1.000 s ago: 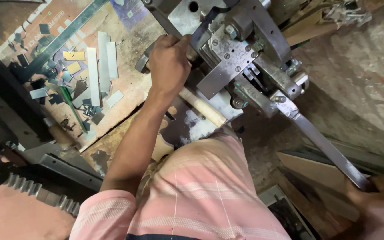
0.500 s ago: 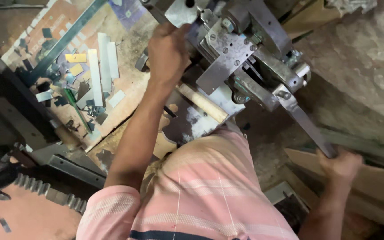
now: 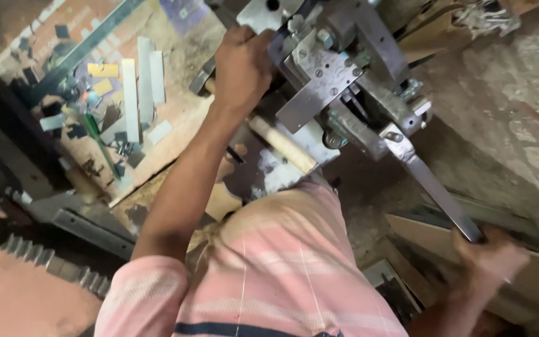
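Observation:
My left hand is curled against the left side of a grey metal hand press at the top centre. Its fingers are closed at the tool area, and anything in them is hidden. My right hand grips the end of the press's long flat steel lever, which slopes down to the lower right. A hammer with a pale wooden handle lies under my left forearm beside the press base. My pink striped shirt fills the bottom centre.
A worn wooden bench at the left carries several cut metal strips, small offcuts and a green-handled tool. Dark metal bars lie at the lower left. A rough concrete wall and boards stand at the right.
My right hand swung the lever in toward the press, then back out and down a little. My left hand stayed at the press.

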